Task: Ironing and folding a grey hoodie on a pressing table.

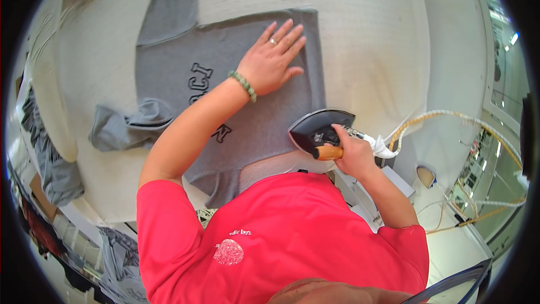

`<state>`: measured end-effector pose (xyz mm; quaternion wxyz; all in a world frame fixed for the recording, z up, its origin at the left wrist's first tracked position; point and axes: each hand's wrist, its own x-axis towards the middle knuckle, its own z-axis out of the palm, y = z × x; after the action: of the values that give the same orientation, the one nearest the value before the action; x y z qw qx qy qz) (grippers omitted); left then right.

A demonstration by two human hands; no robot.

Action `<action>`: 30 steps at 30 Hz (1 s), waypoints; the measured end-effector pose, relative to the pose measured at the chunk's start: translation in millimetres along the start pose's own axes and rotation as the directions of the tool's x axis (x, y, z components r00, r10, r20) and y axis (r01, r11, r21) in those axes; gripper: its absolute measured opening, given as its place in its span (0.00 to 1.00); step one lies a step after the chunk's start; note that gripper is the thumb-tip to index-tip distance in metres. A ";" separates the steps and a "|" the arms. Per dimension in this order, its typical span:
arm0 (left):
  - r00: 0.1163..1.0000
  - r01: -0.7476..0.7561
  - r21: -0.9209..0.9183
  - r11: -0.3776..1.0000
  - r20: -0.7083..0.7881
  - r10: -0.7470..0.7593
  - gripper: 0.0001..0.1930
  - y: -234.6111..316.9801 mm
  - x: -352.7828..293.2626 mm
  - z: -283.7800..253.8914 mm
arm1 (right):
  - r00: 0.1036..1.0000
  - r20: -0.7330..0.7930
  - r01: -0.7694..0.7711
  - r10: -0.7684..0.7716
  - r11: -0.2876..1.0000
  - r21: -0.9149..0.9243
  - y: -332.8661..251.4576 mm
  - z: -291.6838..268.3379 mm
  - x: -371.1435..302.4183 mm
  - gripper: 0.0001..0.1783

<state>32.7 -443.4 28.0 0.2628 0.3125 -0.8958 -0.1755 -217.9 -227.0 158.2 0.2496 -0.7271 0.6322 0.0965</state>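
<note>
A grey sweatshirt (225, 112) with dark outlined lettering lies spread on the pale padded ironing table (371, 39). Its hood (132, 124) is bunched at the left, and one sleeve stretches away at the far side. My left hand (273, 59) rests flat on the cloth near the hem, fingers spread, a ring and a green bead bracelet showing. With my right hand (351, 155) I grip a steam iron (320, 129) by its wooden handle. The iron's tip overlaps the near corner of the hem, its body partly over the table cover. My left forearm hides part of the lettering.
A white and yellow hose (450, 114) and cord arch from the iron to the right. Grey garments (53, 163) hang in a heap at the table's left edge, with more grey cloth (121, 264) below. A white box-like unit (396, 183) stands beside my right forearm.
</note>
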 end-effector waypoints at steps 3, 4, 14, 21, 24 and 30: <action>0.992 0.064 0.000 0.998 -0.111 -0.064 0.27 -15.7 47.9 17.0 | 0.996 -0.089 0.027 -0.028 0.999 -0.018 -0.3 8.5 -10.7 0.34; 0.982 0.141 0.014 0.990 -0.132 -0.138 0.24 -21.9 62.2 19.6 | 0.997 -0.083 0.005 -0.005 1.000 -0.006 0.2 10.4 -14.2 0.34; 0.566 0.561 0.063 0.825 0.698 -0.438 0.15 -56.7 174.7 -23.0 | 0.991 -0.127 0.045 -0.035 0.996 0.081 3.1 19.6 -24.4 0.32; 0.819 0.397 0.022 0.917 0.442 -0.365 0.14 -51.6 151.4 -6.9 | 0.986 -0.161 0.053 -0.034 0.992 0.112 -2.1 14.1 -3.0 0.28; 0.880 0.364 0.000 0.931 0.329 -0.344 0.14 -54.4 139.0 -0.7 | 0.976 -0.209 0.080 -0.063 0.994 0.075 -2.7 2.4 28.7 0.28; 0.993 0.120 -0.420 0.900 0.045 -0.112 0.15 -73.1 125.7 3.8 | 0.991 -0.117 0.057 -0.062 0.997 -0.049 -6.8 -42.0 126.7 0.28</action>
<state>-19.1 -579.0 35.3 0.3045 0.2993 -0.8191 -0.3832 -195.6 -357.2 138.0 0.1978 -0.7556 0.6215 0.0602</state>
